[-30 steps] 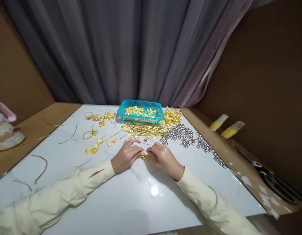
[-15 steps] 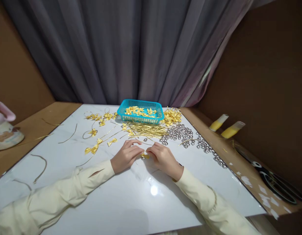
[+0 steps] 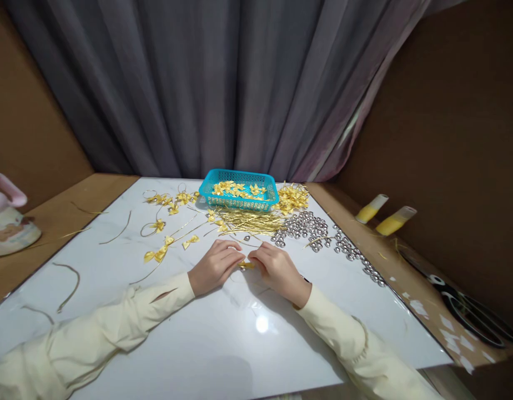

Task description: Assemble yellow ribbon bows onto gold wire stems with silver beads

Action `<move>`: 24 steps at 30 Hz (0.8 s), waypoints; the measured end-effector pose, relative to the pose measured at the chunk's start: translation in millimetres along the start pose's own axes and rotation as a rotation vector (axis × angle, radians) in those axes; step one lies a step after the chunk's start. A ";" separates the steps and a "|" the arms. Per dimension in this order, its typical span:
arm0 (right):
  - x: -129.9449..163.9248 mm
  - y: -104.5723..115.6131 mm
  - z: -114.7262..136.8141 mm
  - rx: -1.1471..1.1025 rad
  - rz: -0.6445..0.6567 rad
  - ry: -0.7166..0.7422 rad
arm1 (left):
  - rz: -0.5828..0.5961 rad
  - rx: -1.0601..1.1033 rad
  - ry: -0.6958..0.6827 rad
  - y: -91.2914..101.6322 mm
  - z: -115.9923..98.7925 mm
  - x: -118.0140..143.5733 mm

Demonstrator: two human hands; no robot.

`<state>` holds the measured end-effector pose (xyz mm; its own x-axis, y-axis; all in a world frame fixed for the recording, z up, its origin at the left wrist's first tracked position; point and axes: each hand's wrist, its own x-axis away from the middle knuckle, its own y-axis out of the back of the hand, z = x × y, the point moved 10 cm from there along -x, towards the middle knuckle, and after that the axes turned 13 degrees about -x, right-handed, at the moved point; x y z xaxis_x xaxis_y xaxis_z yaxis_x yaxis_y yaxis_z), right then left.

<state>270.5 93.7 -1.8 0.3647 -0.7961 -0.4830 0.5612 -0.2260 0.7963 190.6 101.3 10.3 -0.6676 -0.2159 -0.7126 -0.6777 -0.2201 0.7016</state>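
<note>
Currently left hand (image 3: 215, 265) and right hand (image 3: 276, 268) both pinch 1 small gold bow (image 3: 245, 265). Risk: thin wire slips between fingertips, bow deforms or drops onto table (image 3: 248, 344).

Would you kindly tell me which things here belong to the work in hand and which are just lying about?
In use:
- left hand and right hand, pinching a small gold bow
- gold wires
- silver bells
- blue basket of bows

Lying about:
- scissors
- two yellow tubes
- pink-handled mug
</note>
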 end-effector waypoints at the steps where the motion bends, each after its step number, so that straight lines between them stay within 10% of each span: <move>1: -0.2 -0.3 -0.3 0.000 0.001 -0.001 | 0.001 -0.002 -0.002 0.0 -0.4 -0.3; 24: -0.6 -2.5 2.7 0.100 0.048 0.037 | 0.022 -0.012 0.005 -2.8 0.2 -0.4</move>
<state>266.8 93.2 -2.5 0.4173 -0.7865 -0.4552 0.4660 -0.2449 0.8502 192.7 102.2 8.7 -0.6808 -0.2257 -0.6968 -0.6589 -0.2270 0.7172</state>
